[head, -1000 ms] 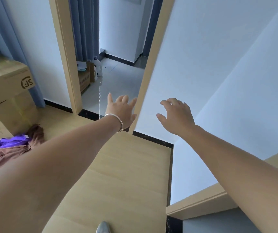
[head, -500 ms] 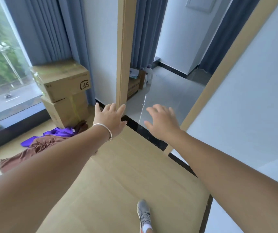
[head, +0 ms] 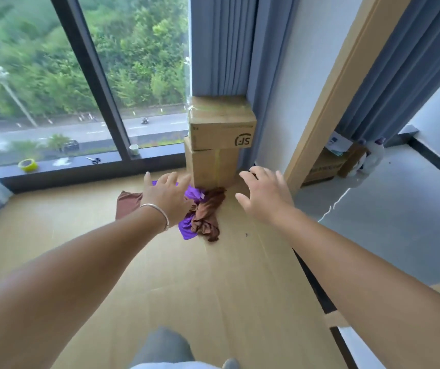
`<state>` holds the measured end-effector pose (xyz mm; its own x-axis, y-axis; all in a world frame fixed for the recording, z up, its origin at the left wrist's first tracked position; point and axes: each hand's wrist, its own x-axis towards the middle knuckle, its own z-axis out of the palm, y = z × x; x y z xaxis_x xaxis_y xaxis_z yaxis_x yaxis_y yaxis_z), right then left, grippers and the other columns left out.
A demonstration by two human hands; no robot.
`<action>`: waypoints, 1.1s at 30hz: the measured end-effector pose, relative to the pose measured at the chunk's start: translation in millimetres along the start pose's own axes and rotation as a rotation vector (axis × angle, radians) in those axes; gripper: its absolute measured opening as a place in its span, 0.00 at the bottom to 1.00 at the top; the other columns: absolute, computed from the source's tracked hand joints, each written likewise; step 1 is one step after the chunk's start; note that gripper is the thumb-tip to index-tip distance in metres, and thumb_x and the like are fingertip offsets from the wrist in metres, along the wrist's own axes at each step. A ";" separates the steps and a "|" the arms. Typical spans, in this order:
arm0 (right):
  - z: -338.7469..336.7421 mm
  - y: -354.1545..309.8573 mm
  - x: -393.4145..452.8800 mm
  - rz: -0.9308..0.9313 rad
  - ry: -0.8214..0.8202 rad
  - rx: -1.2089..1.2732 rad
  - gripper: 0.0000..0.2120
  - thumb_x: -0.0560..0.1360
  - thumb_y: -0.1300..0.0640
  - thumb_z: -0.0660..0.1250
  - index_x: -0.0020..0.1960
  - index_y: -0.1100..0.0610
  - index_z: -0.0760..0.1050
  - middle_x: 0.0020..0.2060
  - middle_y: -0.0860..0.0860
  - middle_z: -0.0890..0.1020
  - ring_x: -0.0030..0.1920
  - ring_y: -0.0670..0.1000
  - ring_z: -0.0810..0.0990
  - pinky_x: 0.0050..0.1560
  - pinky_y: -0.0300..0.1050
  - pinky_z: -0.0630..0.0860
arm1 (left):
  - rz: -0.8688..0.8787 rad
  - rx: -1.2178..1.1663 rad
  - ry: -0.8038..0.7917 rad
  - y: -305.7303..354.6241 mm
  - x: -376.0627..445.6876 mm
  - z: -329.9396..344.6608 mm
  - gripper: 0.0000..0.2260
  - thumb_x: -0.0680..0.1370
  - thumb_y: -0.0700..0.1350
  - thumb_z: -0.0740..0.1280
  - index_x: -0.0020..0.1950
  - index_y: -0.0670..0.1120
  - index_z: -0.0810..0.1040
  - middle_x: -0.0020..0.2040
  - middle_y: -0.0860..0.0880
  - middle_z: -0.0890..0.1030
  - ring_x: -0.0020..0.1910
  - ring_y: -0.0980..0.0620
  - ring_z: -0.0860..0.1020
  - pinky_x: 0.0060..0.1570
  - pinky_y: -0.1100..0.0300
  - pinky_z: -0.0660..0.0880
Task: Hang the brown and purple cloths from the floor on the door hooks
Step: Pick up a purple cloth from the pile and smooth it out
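Observation:
A brown cloth (head: 208,211) and a purple cloth (head: 186,227) lie crumpled together on the wooden floor at the foot of two stacked boxes. My left hand (head: 167,195), with a silver bangle at the wrist, hovers open over the pile and hides part of both cloths. To the right of the pile my right hand (head: 262,194) is stretched out, fingers spread, holding nothing. No door hooks are in view.
Two stacked cardboard boxes (head: 218,139) stand against a blue curtain (head: 224,43). A large window (head: 80,75) has tape (head: 28,165), scissors (head: 93,160) and a cup (head: 134,149) on its sill. A wooden door frame (head: 328,97) on the right opens onto a grey-floored room.
My view has swung left, from the doorway to the window corner. The cloth pile has gone from the far left to the centre, and both hands now reach out toward it.

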<state>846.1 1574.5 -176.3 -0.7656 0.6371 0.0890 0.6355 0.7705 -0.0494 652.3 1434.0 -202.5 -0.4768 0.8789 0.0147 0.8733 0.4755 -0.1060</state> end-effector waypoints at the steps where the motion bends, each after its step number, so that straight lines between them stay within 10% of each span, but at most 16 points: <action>1: 4.4 -0.5 9.9 -0.022 -0.002 0.011 0.26 0.77 0.41 0.59 0.72 0.50 0.64 0.71 0.51 0.66 0.72 0.53 0.61 0.73 0.58 0.52 | -0.029 0.012 -0.022 -4.9 -1.3 5.6 0.26 0.79 0.59 0.51 0.77 0.56 0.55 0.73 0.49 0.64 0.72 0.48 0.63 0.71 0.36 0.49; 33: 307.4 -61.5 328.5 -0.227 -0.473 0.041 0.22 0.76 0.45 0.63 0.67 0.52 0.70 0.63 0.53 0.72 0.66 0.55 0.68 0.71 0.58 0.58 | -0.211 -0.151 -0.403 -148.6 249.6 299.6 0.27 0.79 0.60 0.54 0.76 0.52 0.58 0.71 0.46 0.68 0.67 0.44 0.70 0.69 0.35 0.54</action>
<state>524.7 1742.1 -449.9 -0.8510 0.3857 -0.3565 0.4514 0.8840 -0.1212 373.6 1571.4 -480.9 -0.6200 0.6923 -0.3691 0.7437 0.6685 0.0044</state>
